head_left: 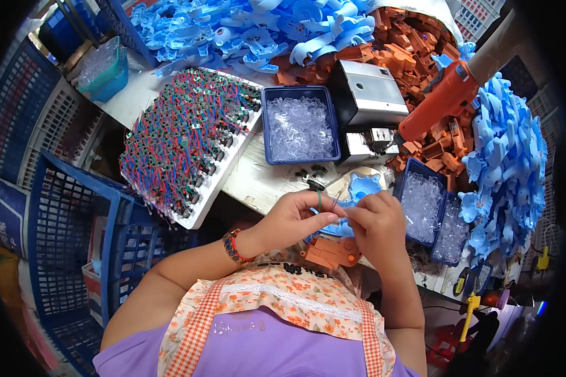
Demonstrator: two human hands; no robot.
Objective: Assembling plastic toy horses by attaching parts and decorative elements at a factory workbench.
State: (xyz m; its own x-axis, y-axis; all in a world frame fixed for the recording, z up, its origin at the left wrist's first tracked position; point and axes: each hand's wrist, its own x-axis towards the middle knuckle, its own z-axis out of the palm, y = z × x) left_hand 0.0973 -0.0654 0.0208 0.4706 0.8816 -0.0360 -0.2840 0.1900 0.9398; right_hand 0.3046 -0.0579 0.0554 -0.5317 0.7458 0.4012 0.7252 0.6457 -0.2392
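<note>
My left hand and my right hand meet at their fingertips above the front edge of the table, both pinched closed. What they pinch is small and mostly hidden by the fingers; a thin wire-like strand shows beside the left fingertips. A green band circles a left finger. Just beyond the fingers lies a light-blue plastic shell. Below them, partly covered by the hands, is more light-blue plastic. An orange plastic housing rests close to my apron, under the hands.
A white foam tray bears many small wired circuit boards. Blue bins hold clear plastic pieces. An orange power screwdriver hangs by a metal box. Piles of blue shells and orange housings surround the workspace; blue crates stand left.
</note>
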